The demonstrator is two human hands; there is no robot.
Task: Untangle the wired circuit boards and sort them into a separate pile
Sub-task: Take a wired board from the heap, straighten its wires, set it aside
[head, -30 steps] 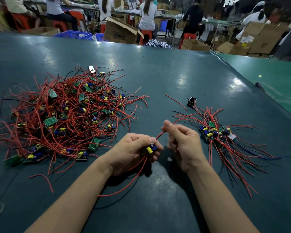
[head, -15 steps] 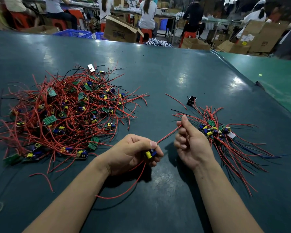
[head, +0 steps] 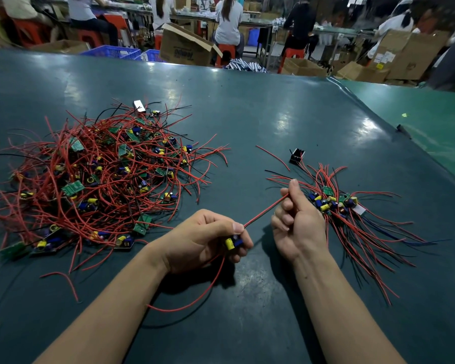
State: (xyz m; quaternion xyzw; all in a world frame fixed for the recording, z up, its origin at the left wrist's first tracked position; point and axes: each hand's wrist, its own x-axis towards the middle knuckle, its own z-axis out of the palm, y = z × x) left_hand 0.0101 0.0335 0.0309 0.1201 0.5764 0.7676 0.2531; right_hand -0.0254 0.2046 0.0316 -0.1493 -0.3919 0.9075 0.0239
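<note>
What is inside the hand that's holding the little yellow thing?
The left hand grips a small circuit board; a yellow and a blue part peek out. Fingers cover the rest. Red wire runs out.

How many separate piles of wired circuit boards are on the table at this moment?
2. The big tangled pile lies at the table's left; the smaller sorted pile lies at right, behind the right hand. One more board is held in the left hand.

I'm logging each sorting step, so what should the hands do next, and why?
Probably carry the small yellow-and-blue circuit board gripped by the left hand rightward onto the smaller sorted pile: the right hand pinches its red wire straight, apparently free of the big tangle.
</note>
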